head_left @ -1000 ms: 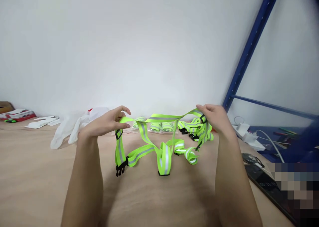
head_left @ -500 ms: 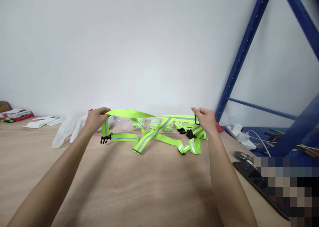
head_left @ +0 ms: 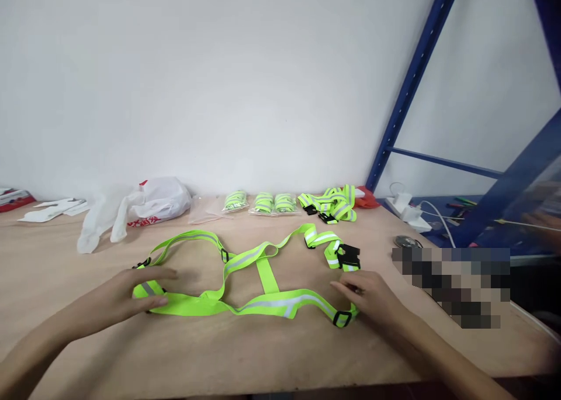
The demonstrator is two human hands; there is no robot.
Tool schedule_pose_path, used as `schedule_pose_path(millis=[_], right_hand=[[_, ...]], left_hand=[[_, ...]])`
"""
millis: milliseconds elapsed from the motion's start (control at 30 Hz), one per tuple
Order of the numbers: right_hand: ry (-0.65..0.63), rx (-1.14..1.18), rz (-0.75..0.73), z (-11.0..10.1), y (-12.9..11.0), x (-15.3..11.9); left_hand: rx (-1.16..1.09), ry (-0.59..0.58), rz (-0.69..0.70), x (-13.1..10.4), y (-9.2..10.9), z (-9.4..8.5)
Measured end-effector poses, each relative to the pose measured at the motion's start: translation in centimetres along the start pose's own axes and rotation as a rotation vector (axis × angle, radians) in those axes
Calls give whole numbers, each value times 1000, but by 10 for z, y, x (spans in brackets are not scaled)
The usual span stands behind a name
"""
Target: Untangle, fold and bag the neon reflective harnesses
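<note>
A neon-green reflective strap harness (head_left: 276, 303) lies spread on the wooden table in loops, with grey stripes and black buckles. At its left end is my left hand (head_left: 138, 292), fingers apart, thumb on the green strap and the other fingers over the loop. My right hand (head_left: 363, 292) is at the harness's right end, its fingers curled together beside the strap between a black slider (head_left: 342, 319) and a black buckle (head_left: 349, 256). Whatever its fingertips pinch is too small to make out.
Bagged green straps (head_left: 263, 203) and a loose strap bundle (head_left: 333, 204) lie along the wall. White plastic bags (head_left: 162, 201) are at the back left. White chargers (head_left: 409, 213) and a blue metal frame (head_left: 405, 84) stand at the right.
The harness has come down from between my raised hands and now lies spread nearer on the table. Both hands are lower, and the left one has opened its fingers.
</note>
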State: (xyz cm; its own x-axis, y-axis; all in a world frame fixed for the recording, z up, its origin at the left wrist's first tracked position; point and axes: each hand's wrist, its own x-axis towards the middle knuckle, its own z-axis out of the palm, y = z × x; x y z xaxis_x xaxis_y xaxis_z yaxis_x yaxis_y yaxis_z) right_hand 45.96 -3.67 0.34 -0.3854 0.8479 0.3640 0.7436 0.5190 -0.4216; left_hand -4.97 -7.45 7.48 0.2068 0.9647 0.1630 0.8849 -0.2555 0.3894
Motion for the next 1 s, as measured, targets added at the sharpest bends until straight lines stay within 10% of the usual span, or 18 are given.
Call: schedule_pose_path(millis=[200, 367, 600, 767, 1000], right_hand=[[368, -127, 242, -28, 18, 9], [66, -96, 467, -29, 44, 16], [69, 260, 291, -17, 68, 81], [154, 477, 251, -18, 63, 126], [210, 710, 378, 3, 68, 122]], left_hand=[[36, -221, 403, 5, 96, 71], [96, -300, 496, 12, 107, 137], [68, -359, 358, 79, 72, 117], [-141, -267, 330, 120, 95, 85], [-47, -41, 394, 214, 150, 152]])
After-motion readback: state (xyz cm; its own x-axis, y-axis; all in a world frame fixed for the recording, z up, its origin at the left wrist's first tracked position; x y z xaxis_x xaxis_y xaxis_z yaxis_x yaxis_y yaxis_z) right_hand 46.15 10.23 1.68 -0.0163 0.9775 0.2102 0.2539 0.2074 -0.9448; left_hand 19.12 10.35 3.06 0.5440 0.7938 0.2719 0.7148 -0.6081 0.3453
